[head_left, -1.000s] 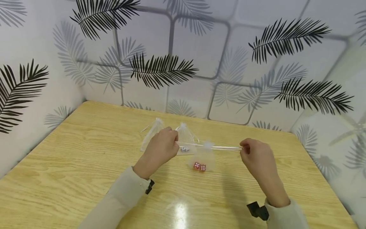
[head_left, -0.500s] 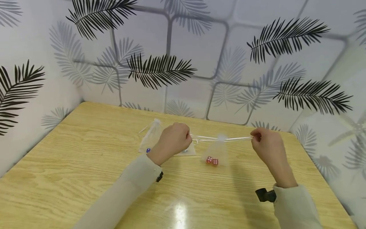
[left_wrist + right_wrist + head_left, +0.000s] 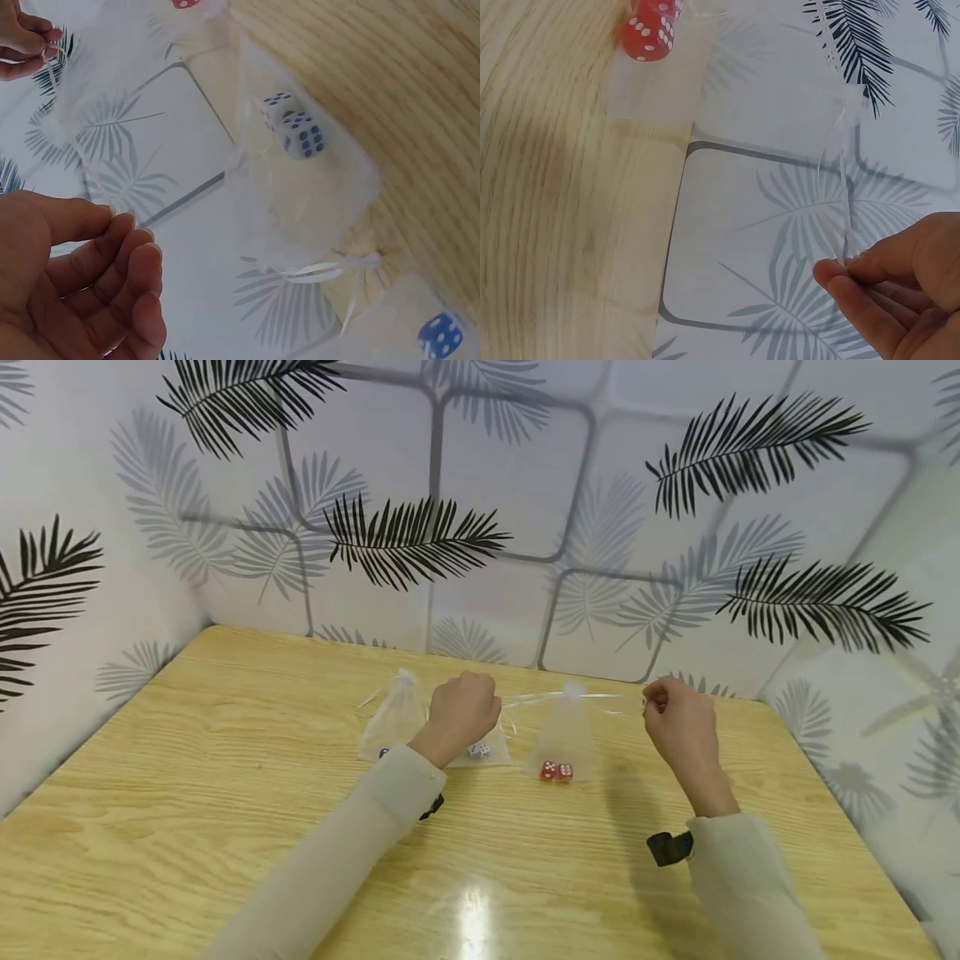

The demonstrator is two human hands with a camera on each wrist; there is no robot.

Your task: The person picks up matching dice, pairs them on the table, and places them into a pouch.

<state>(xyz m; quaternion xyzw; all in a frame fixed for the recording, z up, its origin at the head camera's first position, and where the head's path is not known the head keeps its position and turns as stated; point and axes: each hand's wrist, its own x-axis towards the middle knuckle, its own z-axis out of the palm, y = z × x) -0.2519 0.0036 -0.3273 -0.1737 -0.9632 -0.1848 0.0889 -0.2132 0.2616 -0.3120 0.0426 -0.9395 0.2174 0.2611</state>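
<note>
A sheer white drawstring pouch point(image 3: 561, 735) with two red dice point(image 3: 556, 771) in its bottom is at the right end of a row of pouches. My left hand point(image 3: 465, 710) pinches one end of its white drawstring between thumb and index finger, as the left wrist view shows. On the other side my right hand point(image 3: 681, 718) pinches the opposite drawstring point(image 3: 843, 187) at thumb and fingertip. The pouch's gathered neck point(image 3: 573, 691) lies between the hands. Whether its base touches the table is hard to tell.
Behind my left hand is a similar pouch holding white dice point(image 3: 300, 135) with blue pips. Farther left, another pouch point(image 3: 395, 718) contains a blue die point(image 3: 439, 335). All are on the wood-grain table point(image 3: 225, 777), before a leaf-patterned wall covering point(image 3: 495, 485).
The red-dice pouch has moved right and away from me, into line with the other pouches. My left hand went the same way; the right hand moved right, then slightly back left.
</note>
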